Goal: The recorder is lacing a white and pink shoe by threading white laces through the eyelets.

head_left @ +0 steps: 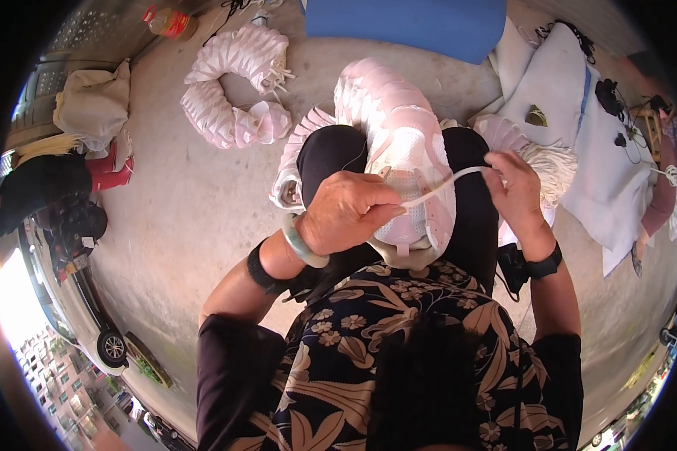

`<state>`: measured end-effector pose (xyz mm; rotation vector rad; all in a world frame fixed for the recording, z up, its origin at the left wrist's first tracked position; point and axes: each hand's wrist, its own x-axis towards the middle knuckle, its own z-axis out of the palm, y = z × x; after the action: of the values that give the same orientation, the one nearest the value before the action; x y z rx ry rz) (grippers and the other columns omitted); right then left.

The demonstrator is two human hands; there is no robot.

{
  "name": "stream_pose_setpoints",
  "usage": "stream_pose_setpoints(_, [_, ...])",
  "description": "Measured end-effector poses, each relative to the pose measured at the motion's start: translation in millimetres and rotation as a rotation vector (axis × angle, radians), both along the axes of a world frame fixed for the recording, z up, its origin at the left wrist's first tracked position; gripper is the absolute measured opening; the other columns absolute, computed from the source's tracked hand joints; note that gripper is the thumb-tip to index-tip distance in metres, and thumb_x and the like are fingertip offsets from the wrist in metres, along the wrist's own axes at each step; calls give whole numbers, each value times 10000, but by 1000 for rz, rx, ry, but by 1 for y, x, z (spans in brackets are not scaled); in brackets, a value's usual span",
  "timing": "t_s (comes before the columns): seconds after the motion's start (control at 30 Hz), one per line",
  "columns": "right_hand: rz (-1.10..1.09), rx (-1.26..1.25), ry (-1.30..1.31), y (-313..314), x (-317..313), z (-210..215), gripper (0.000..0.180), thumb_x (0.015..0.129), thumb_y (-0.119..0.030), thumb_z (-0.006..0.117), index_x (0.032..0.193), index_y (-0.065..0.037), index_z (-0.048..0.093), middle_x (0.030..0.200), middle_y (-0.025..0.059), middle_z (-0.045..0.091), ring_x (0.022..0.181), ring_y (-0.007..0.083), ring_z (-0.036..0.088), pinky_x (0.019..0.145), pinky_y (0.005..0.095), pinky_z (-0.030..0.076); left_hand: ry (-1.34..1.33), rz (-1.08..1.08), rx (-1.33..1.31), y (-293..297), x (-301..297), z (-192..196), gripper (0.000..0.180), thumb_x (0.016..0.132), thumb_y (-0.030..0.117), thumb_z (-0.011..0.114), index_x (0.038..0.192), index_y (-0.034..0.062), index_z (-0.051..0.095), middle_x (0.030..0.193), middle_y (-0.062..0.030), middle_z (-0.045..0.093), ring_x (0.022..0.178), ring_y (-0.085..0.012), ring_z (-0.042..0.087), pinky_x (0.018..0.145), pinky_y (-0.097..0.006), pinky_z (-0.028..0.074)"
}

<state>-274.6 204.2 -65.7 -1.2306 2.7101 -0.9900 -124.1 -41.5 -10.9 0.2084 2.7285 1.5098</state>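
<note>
A pink and white sneaker upper [414,233] lies between my knees, its heel end towards me and its tongue and eyelets facing up. It is the nearest of a curved row of nested uppers [380,94] that reaches away from me. Over it runs a white shoelace [450,183]. My left hand [342,212] pinches the lace beside the eyelets, thumb against forefinger. At the other end of that stretch, my right hand [517,197] has the lace between its fingers, above my right knee. Whether the lace passes through an eyelet is hidden by my left hand.
Another curled row of nested uppers [218,113] lies on the floor at far left. More uppers [500,134] and a bundle of white laces [557,169] are by my right knee. A blue mat [406,26], a white sheet [579,150] and a bottle [171,24] are farther off.
</note>
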Motion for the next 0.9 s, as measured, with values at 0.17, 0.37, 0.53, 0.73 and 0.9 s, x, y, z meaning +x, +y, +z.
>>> stream_pose_setpoints(0.17, [368, -228, -229, -36, 21, 47, 279, 731, -31, 655, 1009, -19, 636, 1012, 125, 619, 985, 316, 571, 880, 382, 440, 128, 38, -148, 15, -10, 7, 76, 759, 42, 648, 834, 39, 635, 696, -102, 573, 628, -289, 586, 547, -343, 472])
stream_pose_setpoints(0.37, [428, -255, -276, -54, 36, 46, 252, 698, 44, 632, 937, -33, 655, 859, 77, 642, 780, 292, 590, 729, 360, 468, 216, 24, -325, 17, -8, 2, 86, 756, 72, 657, 836, 54, 631, 697, -82, 573, 630, -274, 586, 555, -346, 478])
stream_pose_setpoints(0.53, [433, -142, -256, -60, 34, 48, 186, 745, -23, 633, 928, -49, 641, 850, 88, 643, 782, 285, 609, 704, 354, 483, 276, 84, -392, 14, -10, -3, 106, 741, 76, 671, 834, 46, 630, 708, -88, 580, 635, -285, 585, 570, -348, 481])
stream_pose_setpoints(0.73, [302, -101, -284, -58, 33, 37, 134, 759, -25, 579, 890, -23, 611, 825, 141, 630, 728, 332, 618, 637, 390, 500, 90, 258, -215, 4, -15, -18, 144, 712, 45, 721, 805, 11, 617, 733, -103, 587, 601, -253, 586, 549, -312, 473])
stream_pose_setpoints(0.9, [306, -93, -260, -61, 31, 34, 131, 761, -28, 576, 888, -9, 605, 797, 162, 628, 700, 343, 620, 617, 397, 500, 33, 303, -202, 9, -14, -21, 147, 734, 75, 722, 810, 4, 618, 718, -111, 587, 566, -228, 583, 526, -309, 464])
